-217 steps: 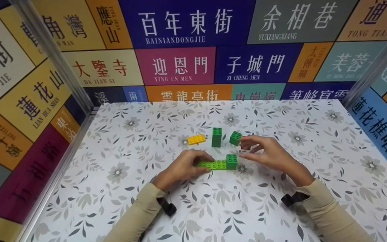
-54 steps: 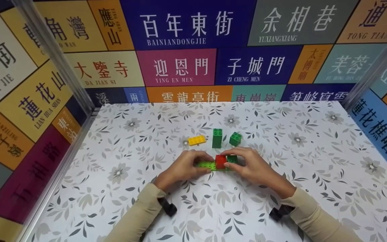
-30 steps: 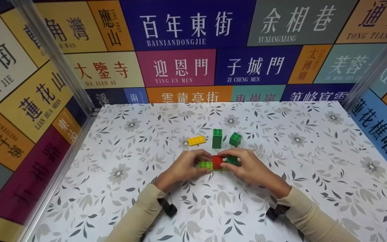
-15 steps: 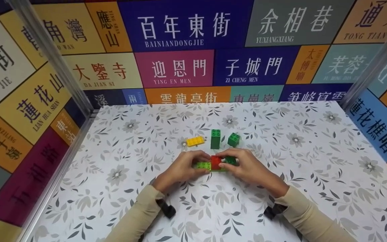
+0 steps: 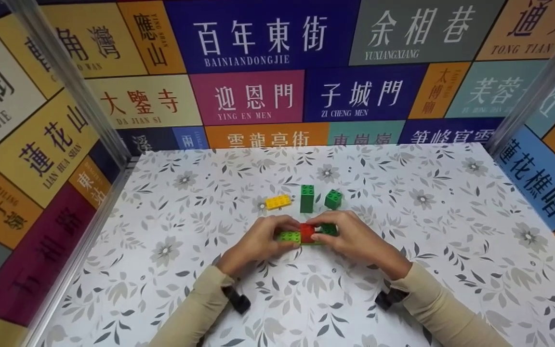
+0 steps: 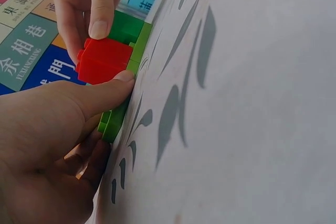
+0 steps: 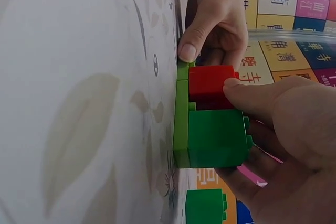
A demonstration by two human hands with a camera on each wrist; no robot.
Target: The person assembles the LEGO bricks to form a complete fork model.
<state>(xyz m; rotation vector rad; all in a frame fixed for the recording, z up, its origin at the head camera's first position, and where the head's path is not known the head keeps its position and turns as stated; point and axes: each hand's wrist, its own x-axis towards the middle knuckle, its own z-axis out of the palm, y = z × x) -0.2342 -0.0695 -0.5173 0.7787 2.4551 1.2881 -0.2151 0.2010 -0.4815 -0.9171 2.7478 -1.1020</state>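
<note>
In the head view, my left hand (image 5: 260, 238) holds the left part of a flat lime-green base of building-block plates (image 5: 289, 236), thumb on the near side. My right hand (image 5: 357, 238) pinches a red brick (image 5: 307, 233) between thumb and fingers. That red brick sits on the middle of the base, against the plate in the right wrist view. A seam shows in the lime base (image 7: 181, 124) there. A dark green brick (image 7: 218, 139) stands on the base's right end, a narrow gap from the red one. Left fingertips behind the base are partly hidden.
Behind the hands on the flower-patterned tabletop (image 5: 200, 299) lie a yellow plate (image 5: 278, 202), a tall green brick stack (image 5: 307, 198) and a loose green brick (image 5: 333, 198). Sign-printed walls (image 5: 258, 96) enclose the back and sides.
My right hand has come from beside the loose green brick to the base. With it the red brick has shifted slightly left along the base. My left hand has kept its hold.
</note>
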